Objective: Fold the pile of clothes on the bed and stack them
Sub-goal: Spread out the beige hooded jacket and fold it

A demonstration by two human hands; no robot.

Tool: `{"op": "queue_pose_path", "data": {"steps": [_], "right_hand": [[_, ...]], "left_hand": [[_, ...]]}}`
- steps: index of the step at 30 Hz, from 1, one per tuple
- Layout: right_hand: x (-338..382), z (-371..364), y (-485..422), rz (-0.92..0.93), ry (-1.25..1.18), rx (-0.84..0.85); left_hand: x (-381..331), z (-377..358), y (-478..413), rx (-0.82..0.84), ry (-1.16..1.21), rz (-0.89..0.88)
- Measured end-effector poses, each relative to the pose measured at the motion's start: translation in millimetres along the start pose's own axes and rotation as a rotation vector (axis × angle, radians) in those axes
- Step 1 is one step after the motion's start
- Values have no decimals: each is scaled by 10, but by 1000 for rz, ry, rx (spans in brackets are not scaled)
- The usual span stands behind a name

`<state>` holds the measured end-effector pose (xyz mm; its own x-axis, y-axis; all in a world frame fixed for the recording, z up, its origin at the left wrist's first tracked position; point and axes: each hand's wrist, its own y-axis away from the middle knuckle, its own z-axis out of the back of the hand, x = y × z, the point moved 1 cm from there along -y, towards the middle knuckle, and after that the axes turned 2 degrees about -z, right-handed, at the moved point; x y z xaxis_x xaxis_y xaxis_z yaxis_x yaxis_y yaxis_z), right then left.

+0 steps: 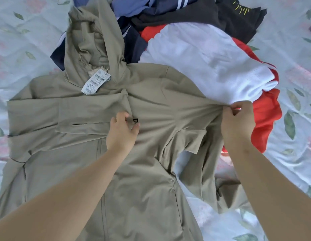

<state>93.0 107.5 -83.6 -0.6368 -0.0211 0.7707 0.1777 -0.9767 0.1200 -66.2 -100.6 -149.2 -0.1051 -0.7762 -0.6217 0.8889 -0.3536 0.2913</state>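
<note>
Two bare forearms reach in from the bottom edge, where we lose them near the elbows. They stretch over a khaki hooded jacket spread front-up on a floral bedsheet. The jacket's hem runs out of view below.

The right hand pinches a bunch of the jacket's cloth at the shoulder on our right, thumb and fingers closed on it, and creases fan out toward the chest. The left hand rests on the chest beside a small black logo, which it partly covers. Its fingers are bent at the end of a sleeve folded across the front, and we cannot tell whether they hold cloth or only press on it.

A paper tag (barcodes show, the print is too small to read) lies at the neck below the hood.

Behind the jacket, touching it, sits the unfolded pile of clothes. A white and red garment lies on top, with dark and blue pieces beyond it, cut off by the top edge.
</note>
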Motion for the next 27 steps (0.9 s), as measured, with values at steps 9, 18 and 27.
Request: {"op": "queue_pose_path", "data": {"steps": [9, 18, 27], "right_hand": [[-279, -82, 286, -84, 19, 287], [-766, 139, 740, -233, 230, 271], [-1201, 438, 1065, -78, 743, 759]], "left_hand": [[-56, 87, -397, 8, 8, 178], [-200, -193, -72, 198, 21, -143], [-365, -245, 326, 102, -268, -327]]}}
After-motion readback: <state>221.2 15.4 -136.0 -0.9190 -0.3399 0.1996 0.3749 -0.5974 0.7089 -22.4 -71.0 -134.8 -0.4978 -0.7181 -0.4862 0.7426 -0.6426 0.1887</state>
